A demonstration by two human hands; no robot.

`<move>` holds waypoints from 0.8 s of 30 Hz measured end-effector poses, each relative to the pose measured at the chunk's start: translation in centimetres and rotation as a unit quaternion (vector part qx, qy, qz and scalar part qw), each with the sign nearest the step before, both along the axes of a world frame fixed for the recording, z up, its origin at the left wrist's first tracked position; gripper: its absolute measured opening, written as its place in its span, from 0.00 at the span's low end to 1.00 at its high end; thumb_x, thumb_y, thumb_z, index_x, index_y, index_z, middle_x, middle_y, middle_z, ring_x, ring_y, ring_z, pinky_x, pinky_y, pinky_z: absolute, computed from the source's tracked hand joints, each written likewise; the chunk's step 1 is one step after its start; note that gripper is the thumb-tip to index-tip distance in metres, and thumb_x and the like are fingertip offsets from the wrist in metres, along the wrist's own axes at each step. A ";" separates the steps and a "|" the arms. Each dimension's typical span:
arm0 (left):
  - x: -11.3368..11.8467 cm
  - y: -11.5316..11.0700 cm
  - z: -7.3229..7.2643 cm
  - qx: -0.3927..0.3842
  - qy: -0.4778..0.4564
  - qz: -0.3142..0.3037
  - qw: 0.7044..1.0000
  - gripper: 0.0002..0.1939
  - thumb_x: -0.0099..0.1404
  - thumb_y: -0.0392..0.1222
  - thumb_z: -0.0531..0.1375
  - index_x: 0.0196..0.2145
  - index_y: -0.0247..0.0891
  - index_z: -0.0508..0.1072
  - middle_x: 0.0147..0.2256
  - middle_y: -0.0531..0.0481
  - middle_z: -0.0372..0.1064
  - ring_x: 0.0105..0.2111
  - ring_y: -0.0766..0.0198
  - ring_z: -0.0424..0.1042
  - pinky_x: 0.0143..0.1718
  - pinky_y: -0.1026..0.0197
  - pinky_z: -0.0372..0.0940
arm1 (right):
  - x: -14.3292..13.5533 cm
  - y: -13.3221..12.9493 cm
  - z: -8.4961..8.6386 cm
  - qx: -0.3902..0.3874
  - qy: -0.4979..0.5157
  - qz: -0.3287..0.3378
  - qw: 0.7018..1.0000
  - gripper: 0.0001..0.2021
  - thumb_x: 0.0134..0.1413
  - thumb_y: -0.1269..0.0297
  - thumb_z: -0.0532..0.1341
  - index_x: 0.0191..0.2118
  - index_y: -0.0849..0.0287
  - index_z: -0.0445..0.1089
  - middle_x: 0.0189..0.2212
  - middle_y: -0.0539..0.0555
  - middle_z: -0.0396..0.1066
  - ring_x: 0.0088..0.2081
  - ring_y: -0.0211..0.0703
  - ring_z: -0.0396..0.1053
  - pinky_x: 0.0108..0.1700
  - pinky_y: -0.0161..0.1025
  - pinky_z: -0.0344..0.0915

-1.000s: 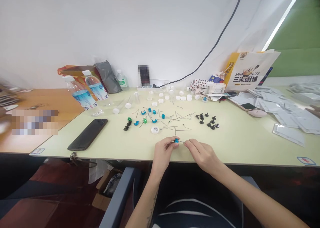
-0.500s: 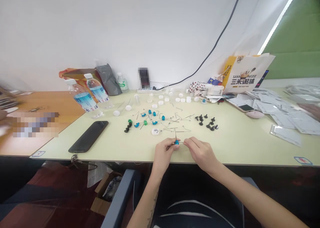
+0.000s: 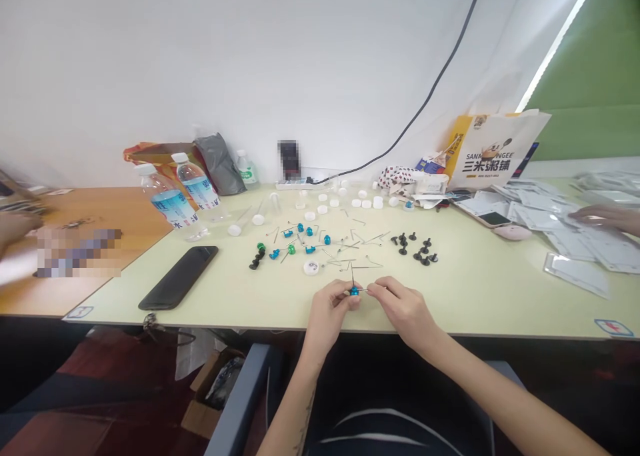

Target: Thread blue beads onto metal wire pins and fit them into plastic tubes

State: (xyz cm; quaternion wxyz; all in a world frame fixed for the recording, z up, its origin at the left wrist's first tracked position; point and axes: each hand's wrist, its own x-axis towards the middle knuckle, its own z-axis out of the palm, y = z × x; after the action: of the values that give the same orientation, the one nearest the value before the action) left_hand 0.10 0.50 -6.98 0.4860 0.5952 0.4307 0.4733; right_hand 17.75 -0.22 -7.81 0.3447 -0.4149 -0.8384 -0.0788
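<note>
Through the head camera I have my 2 hands close together near the front edge of the bench (image 3: 480, 283), with a small blue piece (image 3: 355, 291) between them. My left hand (image 3: 329, 309) pinches that piece narrowly between thumb and fingers; I cannot tell whether it rests on the bench top. My right hand (image 3: 404, 306) has its fingertips gathered on the outer end of a thin metal rod (image 3: 363, 289), which reaches across to the side of the piece. A darker rod (image 3: 353, 275) appears to stand up from it.

I judge the step in hand to be working the metal rod at the piece's side, by turning or pushing; I cannot tell which. As I read it, the next move calls for a firm left pinch and a right hand held in line, so the tip does not slip.

Beyond my hands lie a round white lid (image 3: 311, 268), loose rods (image 3: 342, 261) and black knobs (image 3: 425, 251).
</note>
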 end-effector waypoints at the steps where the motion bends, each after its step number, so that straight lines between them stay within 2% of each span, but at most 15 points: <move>1: 0.0 0.0 0.0 0.000 0.000 -0.003 1.000 0.09 0.55 0.38 0.59 0.34 0.35 0.74 0.33 0.48 0.68 0.27 0.68 0.66 0.34 0.64 0.66 | 0.0 0.0 0.0 0.000 -0.002 -0.001 1.000 0.11 0.59 0.75 0.49 0.41 0.61 0.66 0.34 0.55 0.68 0.30 0.33 0.66 0.29 0.29 0.63; 6: 0.0 -0.3 0.3 -0.017 -0.030 -0.025 0.999 0.12 0.57 0.43 0.58 0.37 0.34 0.74 0.37 0.46 0.66 0.28 0.66 0.69 0.33 0.61 0.69 | 0.0 0.2 -0.4 0.017 0.004 0.001 1.000 0.12 0.59 0.75 0.48 0.41 0.61 0.67 0.34 0.56 0.67 0.30 0.35 0.66 0.29 0.30 0.64; 11: 0.1 -0.6 0.4 -0.020 -0.029 -0.016 0.999 0.14 0.58 0.46 0.57 0.38 0.34 0.73 0.39 0.46 0.65 0.28 0.66 0.71 0.33 0.60 0.70 | -0.2 0.2 -0.4 0.026 0.005 0.003 1.000 0.10 0.58 0.75 0.50 0.41 0.62 0.67 0.34 0.56 0.67 0.31 0.35 0.67 0.30 0.30 0.65; 19: 0.2 -0.6 0.3 -0.017 0.002 0.023 1.000 0.14 0.59 0.49 0.56 0.34 0.35 0.72 0.34 0.47 0.68 0.25 0.64 0.72 0.29 0.62 0.68 | -0.2 0.2 -0.5 0.048 -0.020 0.023 0.998 0.12 0.59 0.75 0.49 0.45 0.64 0.66 0.36 0.59 0.68 0.33 0.38 0.68 0.33 0.33 0.68; 24: 0.0 -0.5 0.4 -0.016 0.025 0.052 0.998 0.14 0.58 0.49 0.57 0.34 0.35 0.71 0.26 0.50 0.68 0.23 0.64 0.71 0.28 0.64 0.66 | -0.1 0.0 -0.2 0.059 -0.049 0.040 0.996 0.17 0.57 0.76 0.51 0.53 0.67 0.61 0.44 0.63 0.68 0.44 0.45 0.68 0.42 0.39 0.70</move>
State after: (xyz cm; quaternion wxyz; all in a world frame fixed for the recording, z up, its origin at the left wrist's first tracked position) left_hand 0.11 -0.02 -6.62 0.4590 0.5764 0.4803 0.4758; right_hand 17.69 -0.21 -8.05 0.3304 -0.3554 -0.8640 -0.1345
